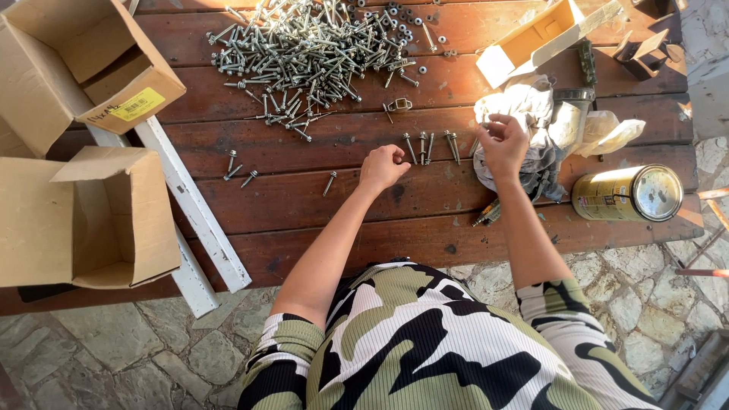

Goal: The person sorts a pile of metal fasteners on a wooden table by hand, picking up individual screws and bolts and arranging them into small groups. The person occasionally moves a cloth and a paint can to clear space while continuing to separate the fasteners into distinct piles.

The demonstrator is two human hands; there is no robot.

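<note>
Only the head view shows this moment, looking straight down on a dark wooden tabletop [319, 220] of broad planks. Take the small row of screws [429, 146] near the middle of the planks as the landmark: I count about five of them, standing side by side with heads away from the person, seemingly set apart from the rest so they can be told from the bulk.

Just left of that row rests the left hand [382, 167], curled into a loose fist, knuckles up; whether it encloses a screw I cannot tell. Just right of the row the right hand [503, 144] hovers with fingertips pinched together over a crumpled grey-white rag [524, 106]; something thin may be between the fingers, but it is too small to be sure.

Beyond the row, farther from the person, lies the big heap of screws [311, 53], far too many to count, with loose washers or nuts at its far right edge. Well left of the row lie four stray screws [241, 173]. Between heap and row sits one small metal clip [398, 105].

Right of the row and nearer the person, one gold can [626, 193] lies on its side. Two open cardboard boxes [83, 68] sit far left, over a white rail [190, 201]; a third, smaller box [531, 42] lies beyond the rag.
</note>
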